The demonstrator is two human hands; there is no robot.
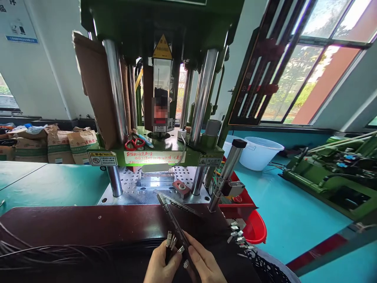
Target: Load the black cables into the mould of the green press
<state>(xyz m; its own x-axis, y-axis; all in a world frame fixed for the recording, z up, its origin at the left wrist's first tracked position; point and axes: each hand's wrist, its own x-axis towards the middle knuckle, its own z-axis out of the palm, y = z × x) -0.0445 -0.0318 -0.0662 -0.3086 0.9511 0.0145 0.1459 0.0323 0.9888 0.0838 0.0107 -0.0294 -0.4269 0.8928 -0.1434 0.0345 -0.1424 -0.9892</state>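
My left hand (163, 262) is closed around several black cables with silver metal plugs (169, 239) that stick up above the fingers. Beside it, my right hand (206, 261) grips a long, narrow dark metal bar (173, 220), which slants up and away with its far end near the press bed. One plug touches or nearly touches the bar between my hands. A second thin metal bar (182, 206) lies on the brown table (88, 224), partly behind the held one. Black cables (59, 251) run along the table's near side at the left.
A green press (159, 23) stands ahead, with a perforated metal bed (126, 184), red-handled scissors (134, 144) and a red block with a button (181, 188). More cable plugs (237, 234) hang at the table's right edge, near a red bucket (257, 228). White tubs (259, 153) stand farther right.
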